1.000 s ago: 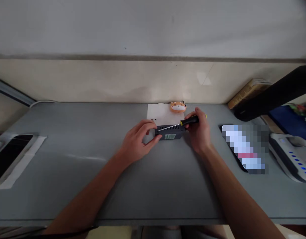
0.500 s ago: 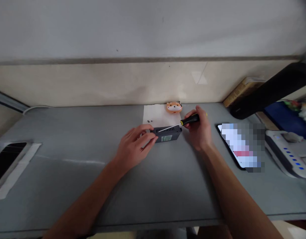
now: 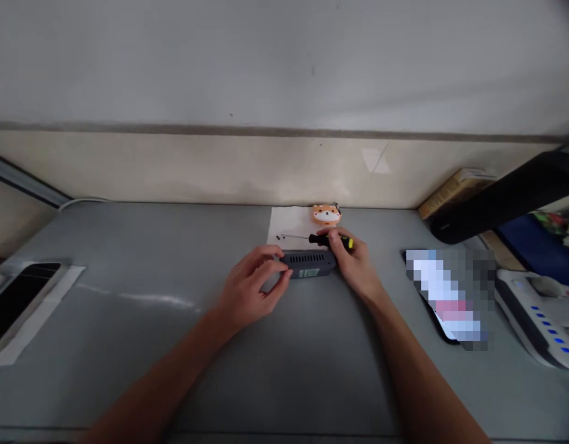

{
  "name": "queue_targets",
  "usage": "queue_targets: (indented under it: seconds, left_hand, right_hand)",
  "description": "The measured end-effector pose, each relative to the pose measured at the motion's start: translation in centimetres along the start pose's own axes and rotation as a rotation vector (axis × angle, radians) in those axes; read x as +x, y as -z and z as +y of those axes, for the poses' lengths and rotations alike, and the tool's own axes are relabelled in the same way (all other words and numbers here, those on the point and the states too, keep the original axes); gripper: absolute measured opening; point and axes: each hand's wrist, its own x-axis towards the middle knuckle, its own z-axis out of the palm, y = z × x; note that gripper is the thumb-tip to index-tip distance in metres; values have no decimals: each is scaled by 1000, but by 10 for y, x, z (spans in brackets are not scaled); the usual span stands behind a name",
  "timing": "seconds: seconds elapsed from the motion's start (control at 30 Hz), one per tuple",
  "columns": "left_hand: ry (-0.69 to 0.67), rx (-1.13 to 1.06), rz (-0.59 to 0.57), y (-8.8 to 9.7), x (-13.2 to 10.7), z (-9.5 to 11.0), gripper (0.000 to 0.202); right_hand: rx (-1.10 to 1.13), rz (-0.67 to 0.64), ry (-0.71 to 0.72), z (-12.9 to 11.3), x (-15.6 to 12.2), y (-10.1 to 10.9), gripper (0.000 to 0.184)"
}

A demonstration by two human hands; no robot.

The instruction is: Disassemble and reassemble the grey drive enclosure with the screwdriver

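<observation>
Clenching the screwdriver (image 3: 324, 240), right hand (image 3: 352, 262) has drawn it back, apparently; left hand (image 3: 252, 287) grasps the case (image 3: 307, 264).

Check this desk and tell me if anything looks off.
Small black screws lie loose on the paper behind the dark box. They stand out because nothing contains them, so they could easily roll away.

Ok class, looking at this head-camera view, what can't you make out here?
The screen of the phone-like device at right: pixelated, unreadable.
The label on the grey vented box: too small to read.
The specks on the white paper: too small to identify.
The box's left end: hidden by the left hand.
The screwdriver's handle middle: hidden by the right hand.
The black slab: cut off by the left edge.
</observation>
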Motion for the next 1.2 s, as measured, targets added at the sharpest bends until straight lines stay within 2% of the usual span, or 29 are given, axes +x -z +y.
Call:
queue_targets:
  seconds: [0.3, 0.57, 0.83, 1.2]
  left_hand:
    - [52, -4, 59, -6, 1, 7, 15]
    - [59, -5, 63, -9, 6, 11, 17]
    - [65, 31, 71, -12, 5, 10, 19]
    - [54, 112, 121, -15, 2, 3, 26]
  right_hand:
    - [26, 1, -17, 6, -2, 3, 52]
    - [134, 11, -61, 4, -1, 8, 48]
    - [363, 187, -167, 4, 2, 17, 45]
    - [753, 410, -155, -1, 8, 33, 23]
